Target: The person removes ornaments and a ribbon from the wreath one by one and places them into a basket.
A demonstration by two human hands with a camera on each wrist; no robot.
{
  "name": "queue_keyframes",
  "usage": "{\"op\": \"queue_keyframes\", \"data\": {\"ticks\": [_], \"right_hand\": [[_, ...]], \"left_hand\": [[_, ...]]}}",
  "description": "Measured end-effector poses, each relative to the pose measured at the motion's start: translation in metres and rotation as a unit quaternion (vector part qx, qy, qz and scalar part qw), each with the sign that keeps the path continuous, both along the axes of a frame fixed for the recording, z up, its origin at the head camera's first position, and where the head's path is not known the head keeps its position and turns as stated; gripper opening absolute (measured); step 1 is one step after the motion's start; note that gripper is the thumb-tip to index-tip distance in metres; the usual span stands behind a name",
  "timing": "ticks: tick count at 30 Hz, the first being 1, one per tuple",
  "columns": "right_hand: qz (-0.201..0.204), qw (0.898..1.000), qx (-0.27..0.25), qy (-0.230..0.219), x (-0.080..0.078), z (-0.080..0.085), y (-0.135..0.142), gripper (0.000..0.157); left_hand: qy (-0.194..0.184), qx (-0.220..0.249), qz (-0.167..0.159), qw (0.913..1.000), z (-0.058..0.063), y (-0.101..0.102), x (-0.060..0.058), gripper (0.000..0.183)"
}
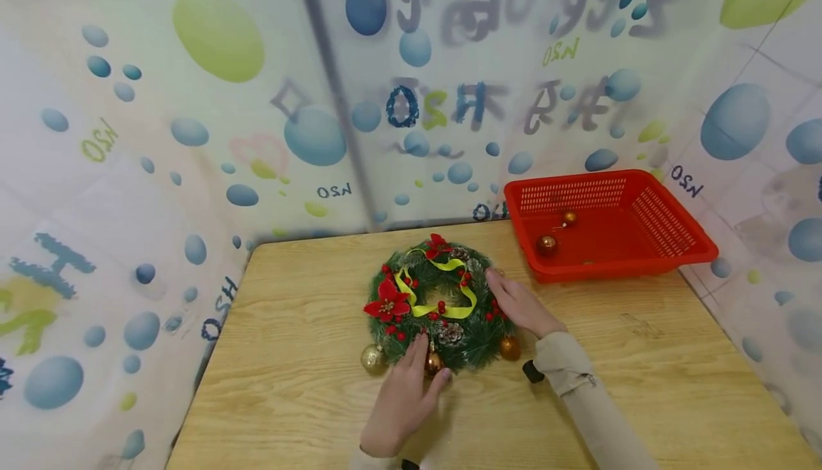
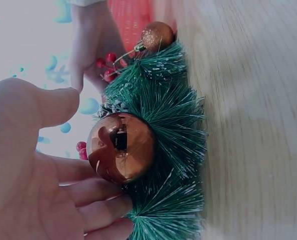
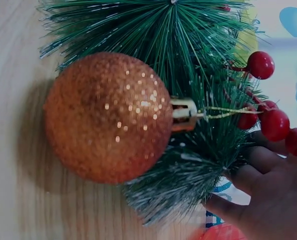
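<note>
Both the left hand (image 1: 399,402) and the right hand (image 1: 521,306) rest, fingers fairly straight and unclamped, against the artificial Christmas wreath (image 1: 477,338) lying on the wooden table (image 1: 289,334). It should be light and springy, best held by its needled ring (image 2: 173,132), since the glossy copper bauble (image 2: 122,148) looks slippery and perhaps fragile.

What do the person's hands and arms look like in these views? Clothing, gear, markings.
Left hand and right hand: bare, no gloves. Right sleeve: long, pale beige, creased near the cuff. Left cuff: light-coloured, mostly out of frame. A small black block shows by the right cuff. No readable markings on the sleeves.
</note>
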State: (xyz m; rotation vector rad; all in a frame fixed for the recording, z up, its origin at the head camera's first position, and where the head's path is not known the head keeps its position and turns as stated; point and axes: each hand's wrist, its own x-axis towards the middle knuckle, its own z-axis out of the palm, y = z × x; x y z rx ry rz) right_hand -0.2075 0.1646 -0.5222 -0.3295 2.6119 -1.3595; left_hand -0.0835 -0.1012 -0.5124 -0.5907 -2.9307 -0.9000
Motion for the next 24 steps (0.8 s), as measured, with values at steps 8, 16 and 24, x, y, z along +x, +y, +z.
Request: {"op": "queue_keyframes", "data": {"ticks": [8,16,24], "right_hand": [[0.012,1.0,0.019,0.004,-0.015,0.001,-0.004,0.075],[0.016,1.0,-0.001,0.005,-0.02,0.001,-0.001,0.073],[-0.05,0.994,-0.028,0.088,0.019,0.008,0.012,0.06]], "left_hand": [[-0.009,0.0,0.002,1.0,-0.002,0.006,0.004,0.071],[-0.001,0.0,0.004,1.0,-0.007,0.011,0.007,0.072],[0.039,0.037,0.006,0.9985,0.003,-0.001,0.003,0.063]]}}
